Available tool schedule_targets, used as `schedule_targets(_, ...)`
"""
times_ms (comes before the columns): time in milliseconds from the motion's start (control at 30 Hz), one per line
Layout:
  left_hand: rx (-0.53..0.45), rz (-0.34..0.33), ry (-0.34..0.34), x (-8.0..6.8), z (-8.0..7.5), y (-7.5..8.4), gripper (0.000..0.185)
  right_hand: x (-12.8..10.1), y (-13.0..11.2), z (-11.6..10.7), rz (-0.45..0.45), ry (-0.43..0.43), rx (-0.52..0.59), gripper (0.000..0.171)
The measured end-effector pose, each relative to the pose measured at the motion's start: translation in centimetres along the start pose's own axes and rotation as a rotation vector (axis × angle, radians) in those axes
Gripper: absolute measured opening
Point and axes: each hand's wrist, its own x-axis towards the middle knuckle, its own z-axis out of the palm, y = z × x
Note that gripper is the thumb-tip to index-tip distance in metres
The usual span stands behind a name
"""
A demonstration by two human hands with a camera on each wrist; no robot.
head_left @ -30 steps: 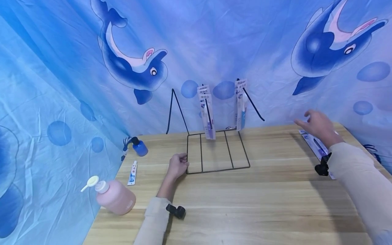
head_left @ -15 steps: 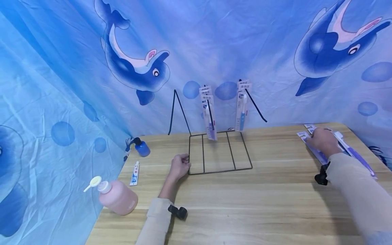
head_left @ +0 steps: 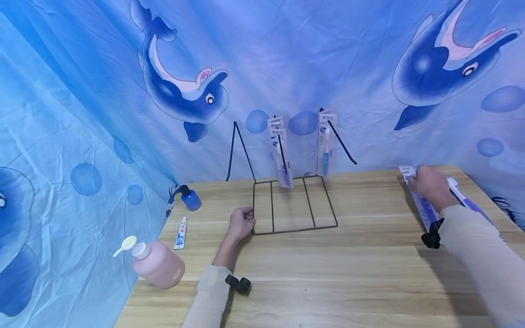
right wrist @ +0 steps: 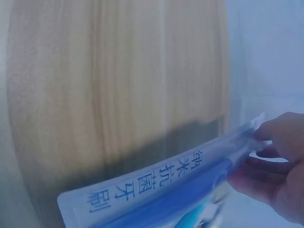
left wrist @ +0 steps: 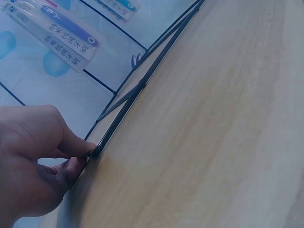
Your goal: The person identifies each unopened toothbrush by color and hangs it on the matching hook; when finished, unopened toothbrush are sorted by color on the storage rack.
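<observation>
My left hand (head_left: 241, 223) pinches the left bar of a black wire rack (head_left: 295, 229) at its front corner; the left wrist view shows thumb and finger on the wire. At the right of the table, my right hand (head_left: 431, 186) grips a packaged toothbrush (right wrist: 161, 190) with a purple-blue handle by its upper end. Its card slants over the wood and casts a shadow. Another packaged toothbrush (head_left: 465, 200) lies just right of that hand, partly hidden by the sleeve. Packaged toothbrushes hang on the rack's middle hook (head_left: 280, 155) and right hook (head_left: 340, 141); the left hook (head_left: 229, 150) carries none.
On the left stand a pink pump bottle (head_left: 160, 265) and a small blue bottle (head_left: 191, 200) with a black top. Between them lies a toothpaste tube (head_left: 180, 233). A blue dolphin-print curtain (head_left: 348, 68) hangs behind the wooden table (head_left: 328, 282).
My right hand has come down onto the toothbrush packs at the right, taken one, and begun lifting it off the table. The left hand has stayed on the rack.
</observation>
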Motion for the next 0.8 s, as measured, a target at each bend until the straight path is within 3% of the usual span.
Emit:
schedule_targets(100,0.009,0.009,-0.001,-0.1,0.0,-0.1,0.044,-0.3,-0.6,-0.7,-0.005,0.005,0.037,0.024)
schedule_targets(233,0.014,0.017,0.002,-0.1,0.0,-0.2,0.044,-0.5,-2.2,-1.8,-0.037,0.076,0.072,0.025)
schedule_targets(433,0.011,0.008,0.005,-0.2,-0.1,-0.2,0.044,-1.9,-6.7,-4.7,-0.099,0.220,0.119,0.025)
schedule_targets(800,0.020,0.017,0.009,-0.3,0.1,0.1,0.042,-8.2,-15.9,-10.8,-0.396,0.529,0.171,0.021)
